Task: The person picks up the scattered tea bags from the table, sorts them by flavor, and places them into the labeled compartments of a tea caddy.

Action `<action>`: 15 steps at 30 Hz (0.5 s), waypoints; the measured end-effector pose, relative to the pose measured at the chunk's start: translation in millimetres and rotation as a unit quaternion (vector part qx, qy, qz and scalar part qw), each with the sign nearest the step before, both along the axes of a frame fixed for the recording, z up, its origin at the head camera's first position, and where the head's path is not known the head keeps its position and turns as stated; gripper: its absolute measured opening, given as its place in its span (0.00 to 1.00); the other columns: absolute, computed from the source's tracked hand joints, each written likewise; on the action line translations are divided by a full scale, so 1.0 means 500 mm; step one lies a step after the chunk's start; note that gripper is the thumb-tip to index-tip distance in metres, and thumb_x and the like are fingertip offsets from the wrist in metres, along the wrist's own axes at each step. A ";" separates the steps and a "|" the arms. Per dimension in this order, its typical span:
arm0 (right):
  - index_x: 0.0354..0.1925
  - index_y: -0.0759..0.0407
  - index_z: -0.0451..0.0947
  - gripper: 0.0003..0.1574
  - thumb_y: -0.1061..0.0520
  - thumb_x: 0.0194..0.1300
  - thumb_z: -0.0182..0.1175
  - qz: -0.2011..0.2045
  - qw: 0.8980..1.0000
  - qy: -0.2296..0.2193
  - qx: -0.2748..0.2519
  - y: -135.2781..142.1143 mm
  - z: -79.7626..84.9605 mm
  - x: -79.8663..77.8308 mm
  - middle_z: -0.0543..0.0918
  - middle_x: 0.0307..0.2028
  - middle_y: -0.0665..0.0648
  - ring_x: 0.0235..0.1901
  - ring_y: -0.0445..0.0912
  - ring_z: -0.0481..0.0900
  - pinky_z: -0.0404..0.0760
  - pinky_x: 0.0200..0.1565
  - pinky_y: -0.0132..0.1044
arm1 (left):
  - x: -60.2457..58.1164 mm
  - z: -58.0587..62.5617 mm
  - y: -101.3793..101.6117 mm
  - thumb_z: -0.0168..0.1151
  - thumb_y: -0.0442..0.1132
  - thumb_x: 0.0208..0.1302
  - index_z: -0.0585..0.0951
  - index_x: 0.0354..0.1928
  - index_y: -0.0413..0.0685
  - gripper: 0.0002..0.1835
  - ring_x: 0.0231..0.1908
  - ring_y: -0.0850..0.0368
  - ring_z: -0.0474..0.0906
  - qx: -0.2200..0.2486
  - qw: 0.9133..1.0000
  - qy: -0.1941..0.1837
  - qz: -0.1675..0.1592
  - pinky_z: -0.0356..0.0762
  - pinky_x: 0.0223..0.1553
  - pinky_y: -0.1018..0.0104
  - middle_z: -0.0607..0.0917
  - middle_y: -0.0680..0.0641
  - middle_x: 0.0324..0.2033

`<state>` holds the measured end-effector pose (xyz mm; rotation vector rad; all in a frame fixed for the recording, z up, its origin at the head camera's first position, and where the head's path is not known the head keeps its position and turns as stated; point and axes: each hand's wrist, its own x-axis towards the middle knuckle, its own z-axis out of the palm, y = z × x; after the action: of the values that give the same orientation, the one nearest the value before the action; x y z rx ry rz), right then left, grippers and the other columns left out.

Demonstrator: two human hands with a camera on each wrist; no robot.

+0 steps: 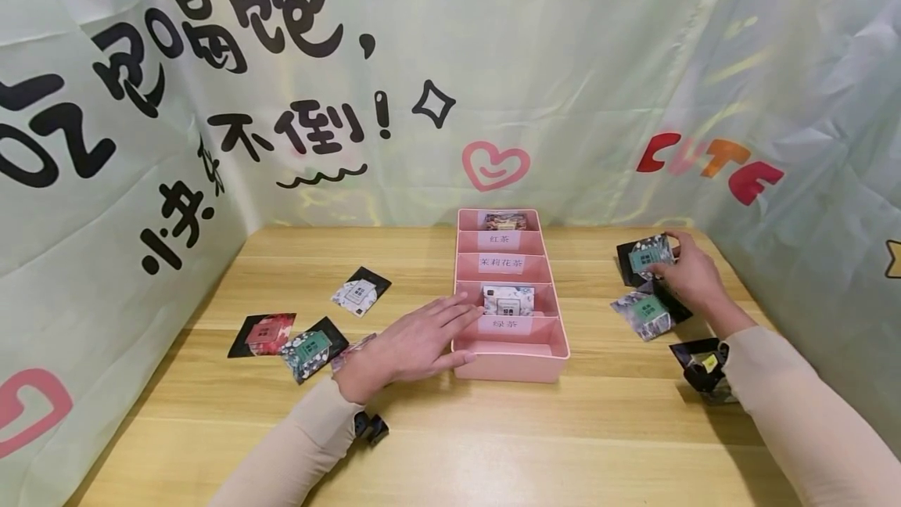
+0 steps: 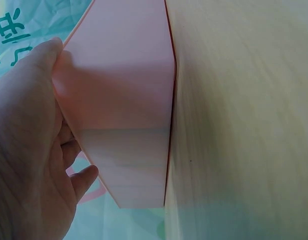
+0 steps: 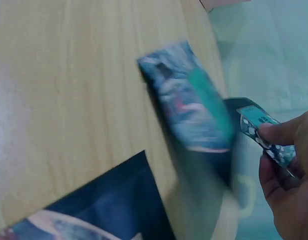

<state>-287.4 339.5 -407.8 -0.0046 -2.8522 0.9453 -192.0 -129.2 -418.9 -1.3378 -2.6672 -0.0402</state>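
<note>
My right hand [image 1: 693, 276] pinches a black tea packet with a teal label [image 1: 647, 255] between thumb and fingers. In the right wrist view the pinched packet [image 3: 257, 120] is tilted off the table. Beneath it a grey floral packet with a green label [image 1: 646, 313] lies on the wood; another packet shows at the bottom [image 3: 108, 205]. My left hand [image 1: 415, 343], fingers extended, rests on the left rim of a pink divided box [image 1: 510, 368]. A white floral packet [image 1: 508, 301] stands in a compartment near the front, and a brown patterned packet [image 1: 505, 222] in the rearmost.
On the left lie a white-labelled packet [image 1: 361, 291], a red-labelled one [image 1: 263, 333], a green-labelled one [image 1: 313, 348] and a pinkish one [image 1: 349, 352], partly hidden by the left hand. A dark packet [image 1: 693, 354] lies by the right wrist. Printed cloth [image 1: 598, 84] encloses the table.
</note>
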 end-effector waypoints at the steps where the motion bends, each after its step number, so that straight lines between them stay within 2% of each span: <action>1: 0.75 0.68 0.43 0.51 0.56 0.67 0.62 -0.001 1.000 0.003 0.001 0.000 0.003 0.000 0.66 0.55 0.81 0.46 0.71 0.71 0.75 0.38 0.61 | 0.000 0.000 0.000 0.31 0.66 0.74 0.57 0.76 0.49 0.39 0.75 0.52 0.45 0.001 1.000 0.000 0.000 0.44 0.73 0.60 0.59 0.47 0.74; 8: 0.73 0.72 0.46 0.47 0.56 0.69 0.60 -0.013 0.999 0.027 0.017 0.000 0.022 0.000 0.68 0.53 0.81 0.44 0.69 0.72 0.77 0.33 0.54 | 0.000 0.000 0.001 0.31 0.67 0.74 0.57 0.76 0.49 0.39 0.74 0.52 0.45 0.000 1.000 -0.003 0.001 0.44 0.73 0.60 0.59 0.48 0.74; 12: 0.73 0.70 0.49 0.45 0.56 0.69 0.59 -0.013 0.999 0.040 0.013 -0.003 0.032 0.000 0.70 0.53 0.80 0.43 0.68 0.74 0.78 0.29 0.47 | 0.000 0.000 0.001 0.31 0.66 0.74 0.57 0.76 0.48 0.39 0.74 0.52 0.45 0.001 1.000 -0.002 -0.001 0.44 0.73 0.60 0.59 0.47 0.74; 15: 0.73 0.68 0.51 0.43 0.56 0.70 0.58 -0.007 0.999 0.044 0.007 -0.009 0.041 0.001 0.71 0.53 0.80 0.43 0.68 0.76 0.80 0.29 0.47 | 0.000 0.000 0.001 0.31 0.66 0.74 0.57 0.76 0.48 0.39 0.74 0.52 0.45 0.001 1.000 -0.002 -0.001 0.44 0.73 0.60 0.59 0.47 0.74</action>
<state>-286.7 335.0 -387.4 0.0163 -2.7747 0.9000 -192.0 -128.9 -418.7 -1.3415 -2.6672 -0.0455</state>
